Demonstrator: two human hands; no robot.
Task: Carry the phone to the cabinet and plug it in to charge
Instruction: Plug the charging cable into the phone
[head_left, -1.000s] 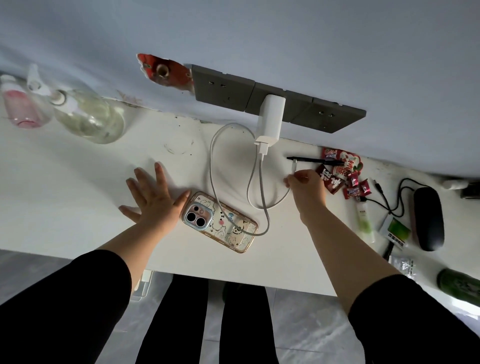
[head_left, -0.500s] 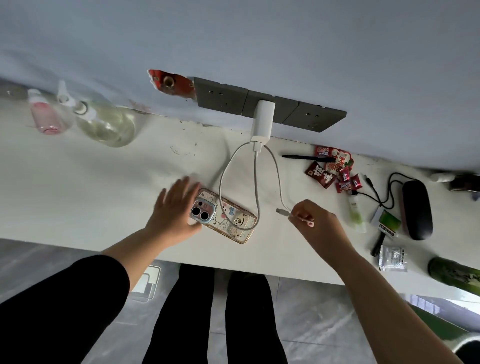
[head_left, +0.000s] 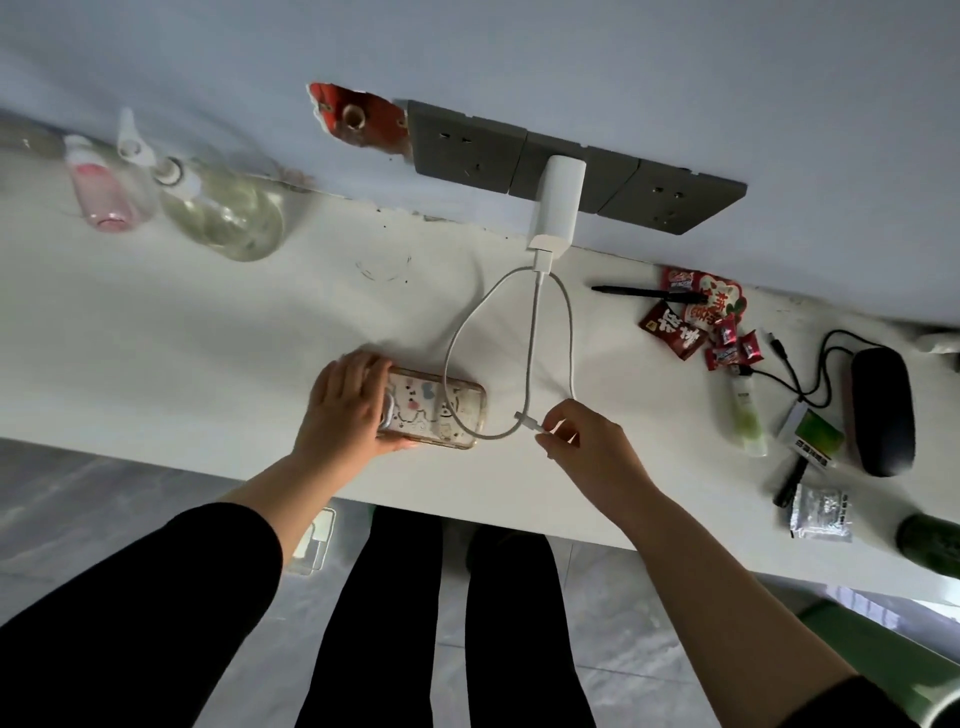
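Observation:
The phone (head_left: 441, 408), in a clear cartoon-print case, lies face down on the white cabinet top (head_left: 208, 353). My left hand (head_left: 345, 402) grips its left, camera end. A white charger (head_left: 557, 200) sits in the grey wall sockets (head_left: 467, 143). Its white cable (head_left: 535, 338) loops down across the phone's right end. My right hand (head_left: 582, 441) pinches the cable's plug end just right of the phone, plug tip pointing left and a short gap from the phone.
Clear and pink bottles (head_left: 223, 208) stand at back left. To the right lie a black pen (head_left: 649, 293), red candy wrappers (head_left: 691, 322), a small tube (head_left: 745, 415), a black case (head_left: 883, 410) with a black cord, and a foil packet (head_left: 821, 512). The cabinet's front edge runs just below my hands.
My left hand closed around the phone's camera end and turned it roughly level. My right hand brought the cable plug from near the pen to just beside the phone.

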